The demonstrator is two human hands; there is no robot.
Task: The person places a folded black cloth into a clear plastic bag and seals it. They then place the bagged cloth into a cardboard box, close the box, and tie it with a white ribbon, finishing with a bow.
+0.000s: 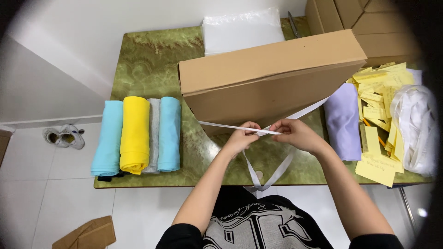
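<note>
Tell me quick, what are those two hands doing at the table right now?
Left hand and right hand both pinching the white ribbon. Ribbon runs around the flat cardboard box. Nothing between hands and box.

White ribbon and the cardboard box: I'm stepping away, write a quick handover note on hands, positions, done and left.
Left hand and right hand both pinch the white ribbon in front of the flat cardboard box on the green table. The ribbon runs out past both sides of the box, and its slack loops over the table edge.
Done: ribbon brought to the front.
Left: no knot or bow visible.
Rolled cloths lie left, a lilac roll and yellow slips right.
</note>
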